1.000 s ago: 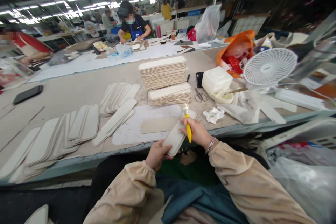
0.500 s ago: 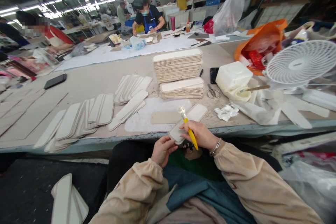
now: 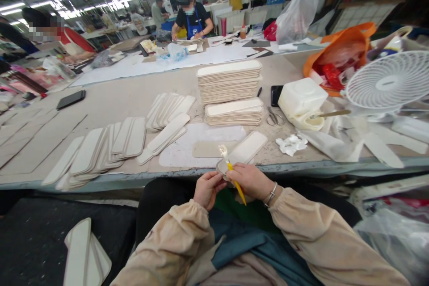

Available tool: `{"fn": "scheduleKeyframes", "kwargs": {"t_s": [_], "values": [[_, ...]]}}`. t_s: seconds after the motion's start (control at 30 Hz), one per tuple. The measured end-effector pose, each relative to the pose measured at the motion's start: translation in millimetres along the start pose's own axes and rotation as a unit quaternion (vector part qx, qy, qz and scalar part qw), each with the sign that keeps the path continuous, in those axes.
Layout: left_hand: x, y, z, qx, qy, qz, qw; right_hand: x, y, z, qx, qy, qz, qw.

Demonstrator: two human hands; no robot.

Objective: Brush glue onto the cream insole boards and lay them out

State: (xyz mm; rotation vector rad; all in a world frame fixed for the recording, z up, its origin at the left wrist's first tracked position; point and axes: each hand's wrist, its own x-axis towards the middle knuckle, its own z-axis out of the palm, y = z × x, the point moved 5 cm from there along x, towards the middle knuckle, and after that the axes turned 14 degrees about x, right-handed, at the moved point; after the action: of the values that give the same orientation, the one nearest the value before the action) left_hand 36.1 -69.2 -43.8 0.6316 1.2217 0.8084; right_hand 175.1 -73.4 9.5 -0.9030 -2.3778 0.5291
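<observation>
My right hand (image 3: 250,180) is closed round a yellow-handled brush (image 3: 238,187), whose pale, coated bristles point up and away from me. Between the fingers of my left hand (image 3: 209,188) is the near end of a cream, round-ended panel (image 3: 250,146), lying slantwise over the table edge. Fingers of the right hand also sit close to that end, partly covering it. Under the panel's far part lies a flat beige strip (image 3: 209,149) on a white sheet (image 3: 170,156).
Stacked panels (image 3: 231,87) stand behind the sheet, with fanned panels (image 3: 89,152) to the left. Rightward are scissors (image 3: 275,117), crumpled white scrap (image 3: 291,144), a white container (image 3: 303,98), a fan (image 3: 385,82) and an orange bag (image 3: 310,65). A co-worker (image 3: 192,18) sits across.
The brush has shifted slightly left and down, its bristle end now lower, near the panel's edge. My right hand moved with it. My left hand still pinches the panel.
</observation>
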Motion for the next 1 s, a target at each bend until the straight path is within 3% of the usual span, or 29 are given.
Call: {"fn": "scheduleKeyframes", "kwargs": {"t_s": [0.33, 0.53, 0.77, 1.0], "values": [[1, -1, -0.6, -0.020, 0.024, -0.012, 0.999, 0, 14, -3, 0.158, 0.125, 0.051, 0.978], [3, -1, -1.8, -0.028, 0.031, -0.011, 0.999, -1, 17, -3, 0.191, 0.131, 0.059, 0.971], [2, 0, 0.9, -0.022, 0.026, 0.003, 0.999, -1, 17, -1, 0.148, 0.130, 0.073, 0.978], [1, 2, 1.6, -0.019, 0.017, -0.007, 1.000, -9, 25, -17, 0.184, 0.310, 0.141, 0.922]]}}
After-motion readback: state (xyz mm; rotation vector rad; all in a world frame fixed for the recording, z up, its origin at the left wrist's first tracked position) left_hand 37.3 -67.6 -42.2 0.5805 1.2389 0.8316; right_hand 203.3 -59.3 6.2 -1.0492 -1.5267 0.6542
